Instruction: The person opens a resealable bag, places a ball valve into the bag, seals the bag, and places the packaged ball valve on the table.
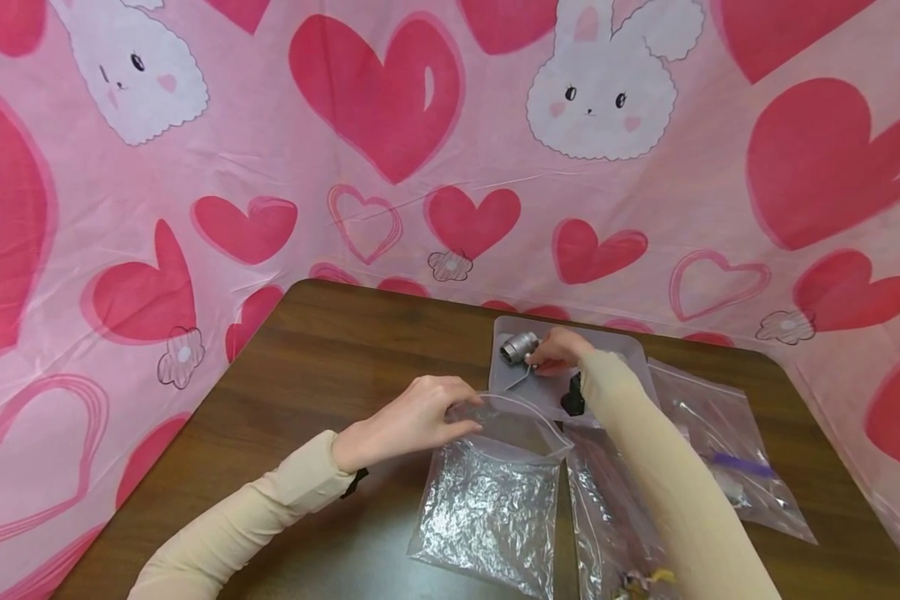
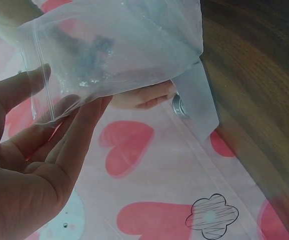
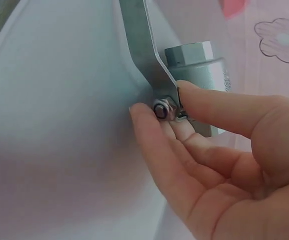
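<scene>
A metal ball valve (image 1: 519,347) with a flat steel lever (image 3: 140,45) is at the grey tray in the head view. My right hand (image 1: 559,350) holds it by the lever's nut end, thumb and fingers around the nut (image 3: 164,109) in the right wrist view. A clear zip bag (image 1: 487,508) lies in front of the tray, its mouth gaping toward it. At the left side of that mouth, my left hand (image 1: 418,419) holds the bag's rim (image 2: 43,95) between thumb and fingers.
The grey tray (image 1: 621,343) stands at the back and also bears a black object (image 1: 572,398), partly behind the right sleeve. A filled clear bag (image 1: 757,492) with a purple strip lies on the right. Another bag (image 1: 600,517) is partly under the right forearm. A patterned cloth hangs behind the table.
</scene>
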Motion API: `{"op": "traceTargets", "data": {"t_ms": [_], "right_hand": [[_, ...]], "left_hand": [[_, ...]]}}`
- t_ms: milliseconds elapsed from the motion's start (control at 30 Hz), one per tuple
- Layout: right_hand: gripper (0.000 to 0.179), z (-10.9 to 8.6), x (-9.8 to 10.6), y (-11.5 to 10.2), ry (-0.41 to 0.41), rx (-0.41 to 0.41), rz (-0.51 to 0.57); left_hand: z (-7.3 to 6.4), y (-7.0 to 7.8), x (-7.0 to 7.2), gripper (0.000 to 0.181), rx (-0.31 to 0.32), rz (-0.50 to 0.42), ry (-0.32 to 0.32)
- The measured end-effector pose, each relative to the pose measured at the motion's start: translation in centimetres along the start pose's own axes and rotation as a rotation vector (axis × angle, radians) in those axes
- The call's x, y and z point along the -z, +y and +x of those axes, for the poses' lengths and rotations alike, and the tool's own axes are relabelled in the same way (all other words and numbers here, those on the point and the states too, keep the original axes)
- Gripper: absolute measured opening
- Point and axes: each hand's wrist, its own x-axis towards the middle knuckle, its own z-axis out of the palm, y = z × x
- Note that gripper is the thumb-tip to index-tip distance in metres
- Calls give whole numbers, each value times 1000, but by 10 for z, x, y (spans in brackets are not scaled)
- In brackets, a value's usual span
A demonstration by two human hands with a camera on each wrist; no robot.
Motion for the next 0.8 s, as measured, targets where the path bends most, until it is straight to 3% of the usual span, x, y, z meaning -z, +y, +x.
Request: {"op": "traceTargets", "data": {"t_ms": [467,800], "right_hand": [[8,3,1,-2,-63,-9,254],[11,-4,7,5,-46,66,192]], "left_hand": [[5,-5,2,25,-11,30,35],[9,-5,4,26,-8,25,44]]}}
